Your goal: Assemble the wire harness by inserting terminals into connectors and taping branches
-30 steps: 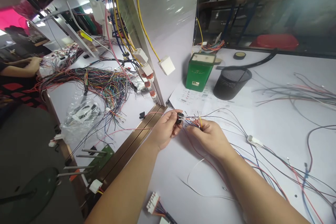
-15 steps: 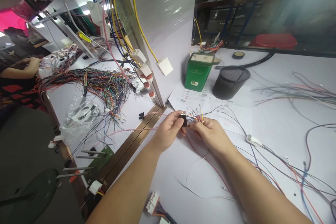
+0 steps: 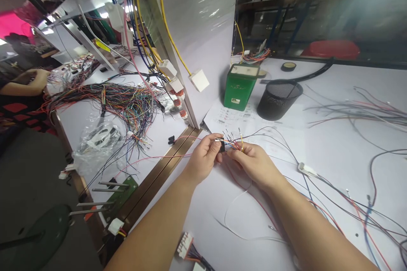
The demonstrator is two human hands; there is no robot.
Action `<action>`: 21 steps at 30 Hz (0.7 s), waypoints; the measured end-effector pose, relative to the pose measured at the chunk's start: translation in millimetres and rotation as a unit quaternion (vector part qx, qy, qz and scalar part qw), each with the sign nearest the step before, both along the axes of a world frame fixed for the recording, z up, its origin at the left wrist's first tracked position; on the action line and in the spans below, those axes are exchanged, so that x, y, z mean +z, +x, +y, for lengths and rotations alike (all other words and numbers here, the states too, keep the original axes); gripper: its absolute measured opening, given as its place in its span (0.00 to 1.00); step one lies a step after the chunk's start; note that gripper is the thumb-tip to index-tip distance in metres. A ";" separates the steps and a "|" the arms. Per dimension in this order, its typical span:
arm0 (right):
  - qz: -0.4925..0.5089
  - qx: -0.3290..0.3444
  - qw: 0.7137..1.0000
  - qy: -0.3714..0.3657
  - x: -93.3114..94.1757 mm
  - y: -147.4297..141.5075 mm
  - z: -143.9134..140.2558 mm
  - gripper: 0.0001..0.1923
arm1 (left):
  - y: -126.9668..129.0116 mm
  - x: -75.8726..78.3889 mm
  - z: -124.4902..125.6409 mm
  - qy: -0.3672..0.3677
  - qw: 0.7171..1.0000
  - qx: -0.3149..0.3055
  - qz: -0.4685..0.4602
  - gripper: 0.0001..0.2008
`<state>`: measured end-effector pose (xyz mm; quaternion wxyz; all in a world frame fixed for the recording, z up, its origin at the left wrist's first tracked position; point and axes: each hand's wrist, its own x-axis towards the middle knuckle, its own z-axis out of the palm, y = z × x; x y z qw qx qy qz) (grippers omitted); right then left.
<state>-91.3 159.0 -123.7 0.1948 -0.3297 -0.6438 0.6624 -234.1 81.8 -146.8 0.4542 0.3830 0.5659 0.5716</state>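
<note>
Fitting thin wires [image 3: 231, 144] into a black connector [image 3: 222, 147] seems the step. The left hand [image 3: 205, 156] pinches it above the white table [image 3: 206, 205]; just right, the right hand [image 3: 254, 161] grips the wires. The next push likely needs steady aim.

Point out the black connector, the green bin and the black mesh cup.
Black connector [image 3: 222, 147]: head view, on the exposed side of its body.
Green bin [image 3: 242, 94]: head view, on its front wall.
Black mesh cup [image 3: 276, 105]: head view, on its outer wall.
</note>
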 end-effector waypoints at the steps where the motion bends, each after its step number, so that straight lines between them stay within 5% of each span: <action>1: 0.002 0.005 1.000 0.000 -0.1 0.1 -0.1 0.10 | -0.1 -0.1 -0.3 -0.005 1.000 -0.001 0.004 0.18; 12: 0.002 0.023 0.998 0.067 -4.0 -0.3 1.3 0.14 | 0.4 -3.9 5.0 0.015 0.997 0.029 -0.069 0.15; 21: -0.005 -0.044 0.995 0.095 -13.4 -0.9 3.3 0.17 | -3.4 2.2 3.7 -0.012 0.992 0.064 -0.107 0.07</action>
